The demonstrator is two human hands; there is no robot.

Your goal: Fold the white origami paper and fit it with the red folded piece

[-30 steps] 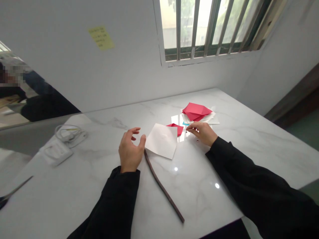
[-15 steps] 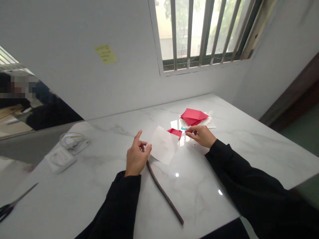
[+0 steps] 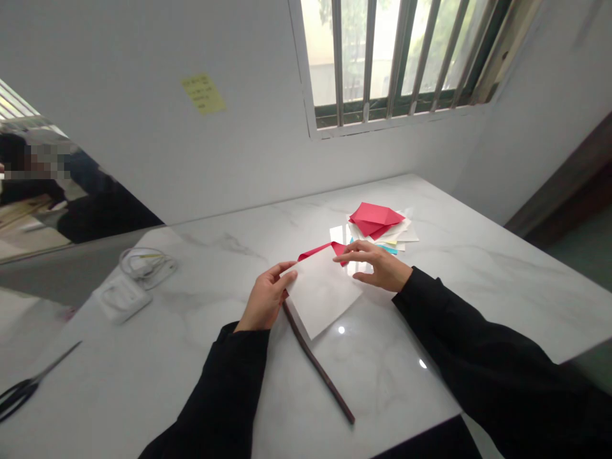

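While the left hand [image 3: 265, 296] pinches the white sheet [image 3: 322, 293] at its left corner, thumb on top and fingers below, the right hand [image 3: 380, 264] is near the upper right corner, with thumb and fingers apart; whether a fingertip touches the sheet, one cannot tell. The two hands are well apart from each other. The sheet is above the middle of the table [image 3: 406, 331], in front of a red paper [image 3: 339, 251], which is partly hidden by it. As for progress, the sheet seems little worked: it is held on one side, and no clear crease is visible. The red paper looks bent or folded. Near the left hand lies a dark stick [image 3: 318, 366]. Farther off are a paper pile [image 3: 375, 220], a cable [image 3: 148, 268] and scissors [image 3: 19, 395].
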